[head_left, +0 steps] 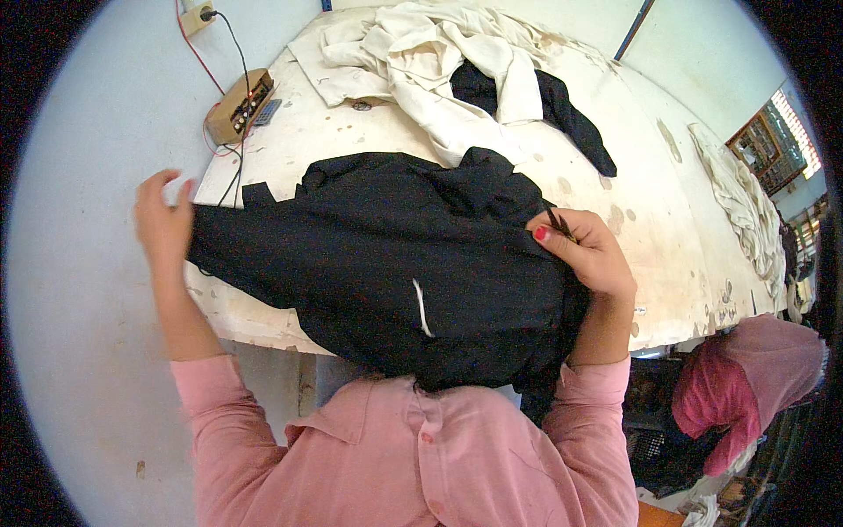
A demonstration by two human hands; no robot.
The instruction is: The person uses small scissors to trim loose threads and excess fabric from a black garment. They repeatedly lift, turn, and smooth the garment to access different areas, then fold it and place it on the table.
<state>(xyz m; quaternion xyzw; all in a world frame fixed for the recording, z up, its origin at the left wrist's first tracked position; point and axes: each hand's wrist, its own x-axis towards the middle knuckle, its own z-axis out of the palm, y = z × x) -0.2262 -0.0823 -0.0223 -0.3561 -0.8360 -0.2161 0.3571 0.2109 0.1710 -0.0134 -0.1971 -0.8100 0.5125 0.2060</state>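
Observation:
A black garment (369,255) lies spread across the near side of the table and hangs over its front edge toward me. On its dark cloth is a thin white strip (423,307), perhaps a thread or scrap. At the garment's left end is my left hand (164,215), fingers raised and thumb apart, slightly blurred. The right end of the cloth lies under my right hand (590,250), its thumb and fingers closed. Dark pointed blades, which look like thread snips (559,225), stick out of that grip. The palm hides the rest of the tool.
Cream garments (421,61) are heaped at the back of the pale, stained table (650,237), with another black piece (571,119) among them. A brown box with knobs (240,105) and cables stands at the back left. More cream cloth (738,202) lies right. Someone in pink (746,378) is at lower right.

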